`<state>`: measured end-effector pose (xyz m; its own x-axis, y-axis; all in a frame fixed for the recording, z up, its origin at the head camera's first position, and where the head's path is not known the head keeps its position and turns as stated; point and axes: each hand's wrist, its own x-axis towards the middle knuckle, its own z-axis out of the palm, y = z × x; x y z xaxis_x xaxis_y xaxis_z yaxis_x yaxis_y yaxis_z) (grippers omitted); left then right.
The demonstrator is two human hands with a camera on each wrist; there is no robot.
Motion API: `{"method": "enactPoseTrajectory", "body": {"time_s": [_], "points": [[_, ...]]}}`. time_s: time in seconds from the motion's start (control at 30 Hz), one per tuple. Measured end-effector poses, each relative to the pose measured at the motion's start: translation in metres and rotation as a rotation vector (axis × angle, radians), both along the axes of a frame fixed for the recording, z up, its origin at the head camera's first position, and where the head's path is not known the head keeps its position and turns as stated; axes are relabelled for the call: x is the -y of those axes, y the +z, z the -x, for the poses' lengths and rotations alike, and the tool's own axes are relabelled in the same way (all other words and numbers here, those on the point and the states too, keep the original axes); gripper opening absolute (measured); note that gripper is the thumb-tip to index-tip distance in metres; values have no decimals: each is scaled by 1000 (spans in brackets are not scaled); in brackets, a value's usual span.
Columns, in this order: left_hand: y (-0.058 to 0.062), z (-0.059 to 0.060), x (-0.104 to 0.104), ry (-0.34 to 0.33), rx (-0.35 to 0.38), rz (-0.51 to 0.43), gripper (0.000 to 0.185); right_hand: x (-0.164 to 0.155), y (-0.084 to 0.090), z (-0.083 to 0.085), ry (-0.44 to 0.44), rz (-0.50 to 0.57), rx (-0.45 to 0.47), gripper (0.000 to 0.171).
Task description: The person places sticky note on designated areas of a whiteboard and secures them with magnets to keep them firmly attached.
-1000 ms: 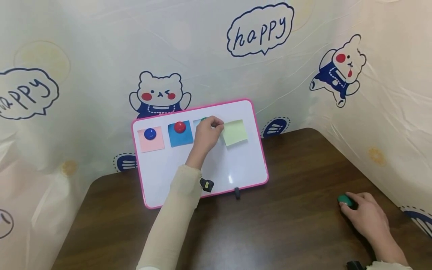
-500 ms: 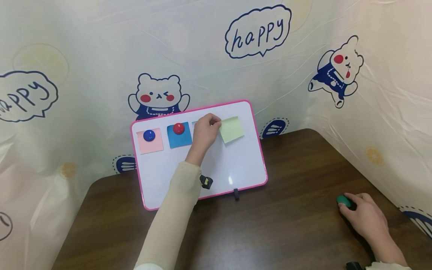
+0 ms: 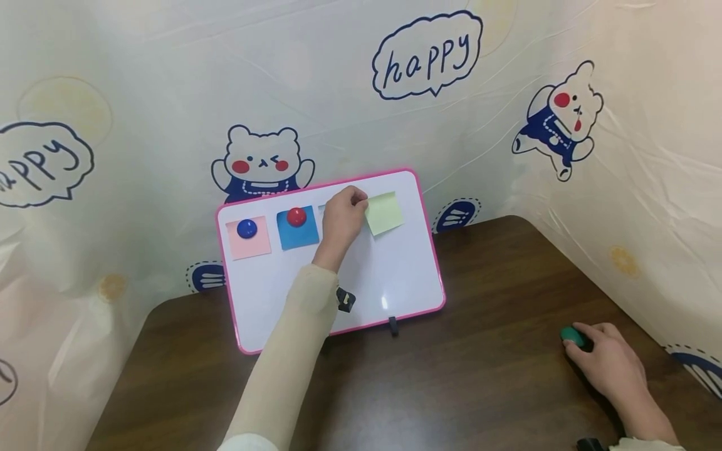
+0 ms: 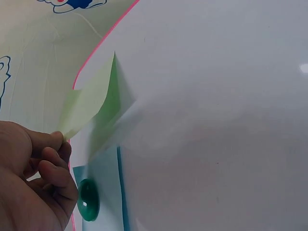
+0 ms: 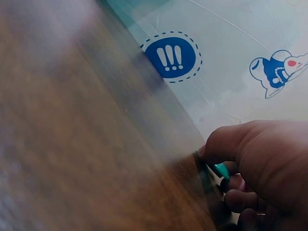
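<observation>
My left hand [image 3: 343, 219] pinches a pale green sticky note [image 3: 385, 214] by its left edge, up against the whiteboard [image 3: 389, 275]. In the left wrist view the note [image 4: 89, 108] stands bent away from the board, its far corner lifted. Just below that hand there, a green magnet [image 4: 88, 199] sits on a light blue note [image 4: 109, 183]; the hand mostly hides this pair in the head view. Over the table at the right, my right hand [image 3: 615, 363] grips another green round magnet [image 3: 573, 336] between thumb and fingers.
On the board's left side are a pink note [image 3: 248, 247] under a blue magnet [image 3: 246, 228] and a blue note [image 3: 299, 237] under a red magnet [image 3: 296, 217]. The pink-framed board leans on a black foot [image 3: 393, 326] near a printed curtain [image 3: 338, 94]. The brown table [image 3: 479, 376] extends rightward.
The left hand has carried the pale green note slightly up and left along the board, covering the green magnet behind it. The right hand keeps its grip with little movement.
</observation>
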<state>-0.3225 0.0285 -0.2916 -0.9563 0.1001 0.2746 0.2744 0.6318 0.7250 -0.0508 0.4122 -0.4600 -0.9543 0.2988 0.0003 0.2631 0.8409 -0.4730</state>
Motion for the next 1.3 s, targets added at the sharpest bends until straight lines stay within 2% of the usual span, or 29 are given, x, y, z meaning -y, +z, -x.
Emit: {"method": "enactPoseTrajectory", "body": {"time_s": [0.33, 0.63, 0.87, 1.3], "points": [[1, 6, -7, 17, 12, 56, 16, 2, -3, -1, 74, -21, -77, 47], [-2, 11, -10, 28, 0, 79, 16, 3, -5, -2, 85, -22, -89, 45], [0, 13, -14, 48, -20, 133, 14, 2, -5, -2, 99, -20, -84, 46], [-8, 17, -20, 65, -153, 274, 16, 2, 0, 1, 110, -11, -60, 47]]}}
